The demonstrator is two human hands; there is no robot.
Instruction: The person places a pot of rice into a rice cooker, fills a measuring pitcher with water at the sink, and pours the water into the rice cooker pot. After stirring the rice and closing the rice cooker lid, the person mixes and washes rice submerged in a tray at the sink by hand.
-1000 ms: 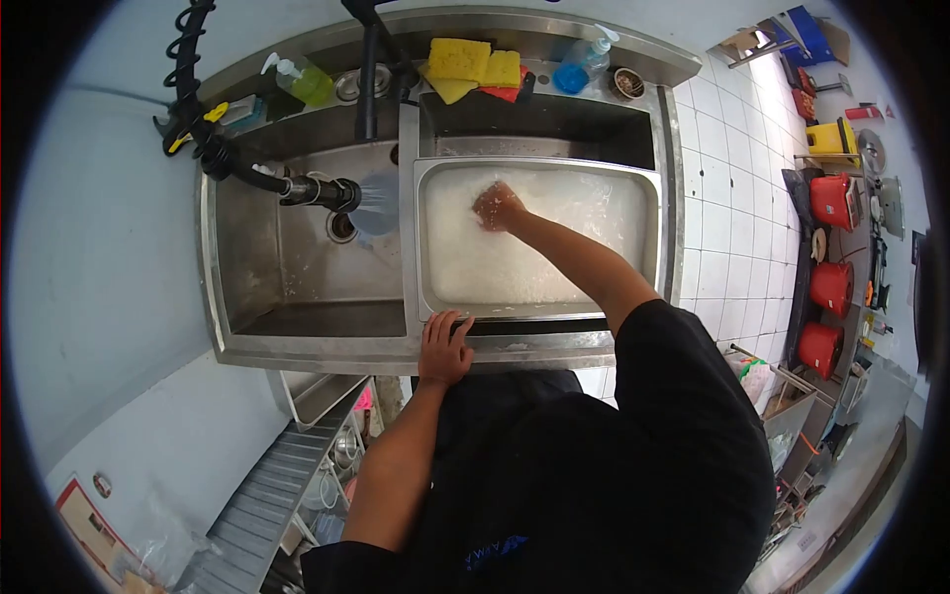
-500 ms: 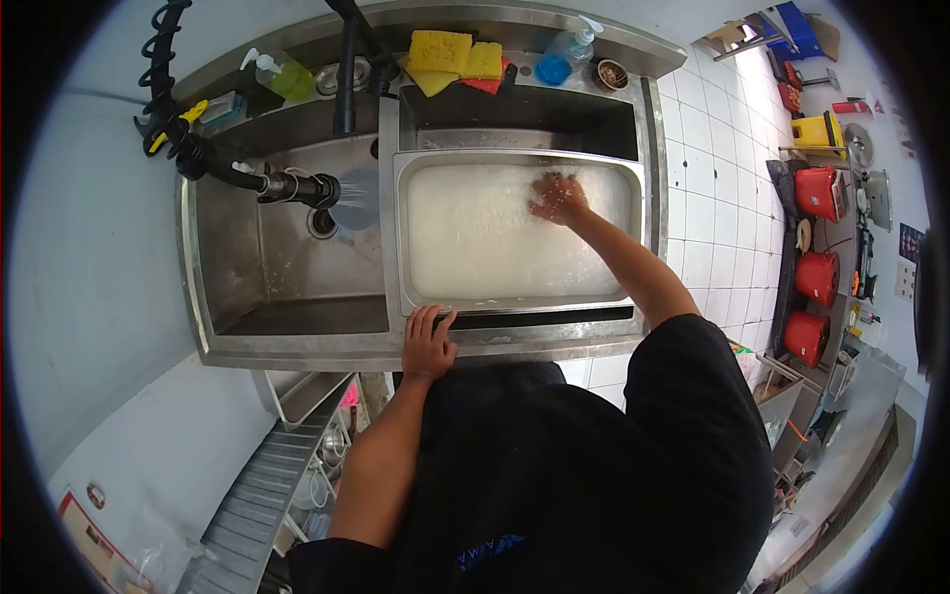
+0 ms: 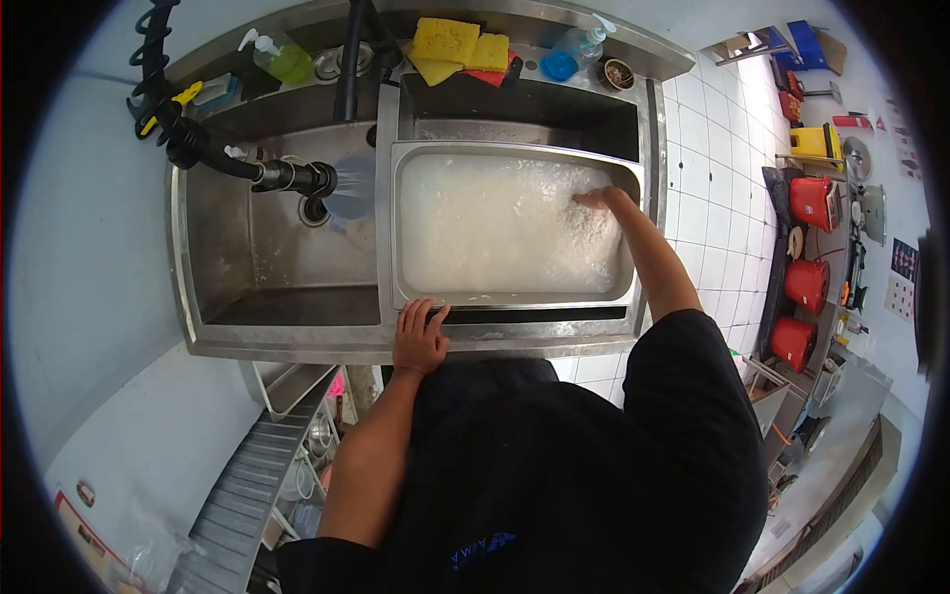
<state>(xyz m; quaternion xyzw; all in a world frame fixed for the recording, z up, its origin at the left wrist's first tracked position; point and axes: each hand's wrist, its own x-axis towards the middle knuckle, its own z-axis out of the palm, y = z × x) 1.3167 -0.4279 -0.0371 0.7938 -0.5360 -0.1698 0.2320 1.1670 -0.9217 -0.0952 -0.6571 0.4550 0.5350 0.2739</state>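
A wide steel tray sits over the right sink basin, filled with cloudy water and white grains that look like rice. My right hand is at the tray's right end, partly in the water; its fingers are mostly hidden there, beside a pile of grains. My left hand rests with spread fingers on the sink's front edge, its fingertips at the tray's near left corner, holding nothing.
Water sprays from a black nozzle in the left basin. Behind the basins stand a green soap bottle, yellow sponges, a blue bottle and a small bowl. Red containers are at the right.
My right hand has moved rightward through the water, from the tray's middle to its right end. Grains now show heaped there. My left hand stays at the near left corner.
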